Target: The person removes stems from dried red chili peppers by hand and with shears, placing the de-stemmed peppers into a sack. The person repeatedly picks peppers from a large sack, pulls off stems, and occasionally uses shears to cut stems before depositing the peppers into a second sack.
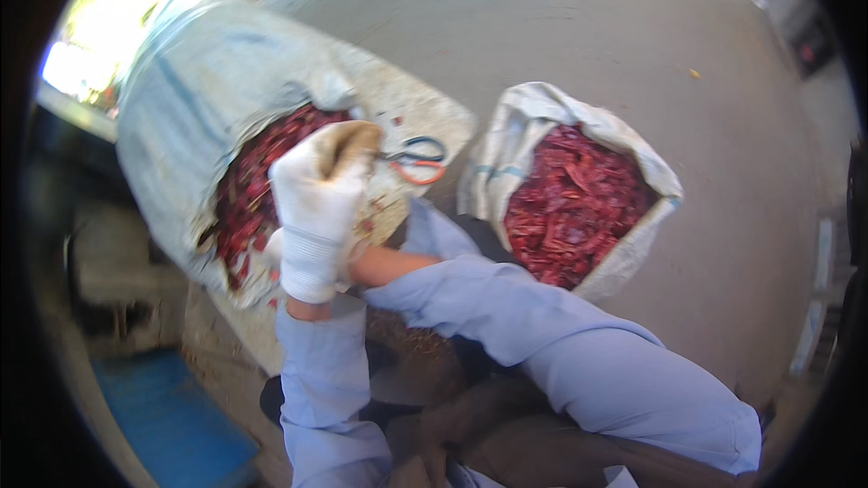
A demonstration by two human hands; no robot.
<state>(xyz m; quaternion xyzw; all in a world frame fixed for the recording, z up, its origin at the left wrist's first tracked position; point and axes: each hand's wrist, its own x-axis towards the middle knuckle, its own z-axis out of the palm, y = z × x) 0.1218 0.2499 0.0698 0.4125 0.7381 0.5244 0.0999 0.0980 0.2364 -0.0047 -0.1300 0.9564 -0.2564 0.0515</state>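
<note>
My left hand [325,183], in a white knit glove with a brown-stained palm, is raised with curled fingers before the mouth of a large white woven sack [196,102]. Whether anything is inside its fingers is hidden. My right arm crosses beneath the left wrist; of my right hand [274,245] only a white glove edge shows, near the dried red chillies [251,196] in that sack. Scissors [419,161] with one blue and one orange handle loop lie right of my left hand, their blades partly hidden. A second open white sack [485,179] on the right holds dried red pods [576,203].
The large sack lies on a pale, worn board [434,105] scattered with red fragments. Grey concrete floor [712,149] extends behind and to the right. A blue flat piece [173,420] is at the lower left, beside concrete blocks. The second sack stands close to my right forearm.
</note>
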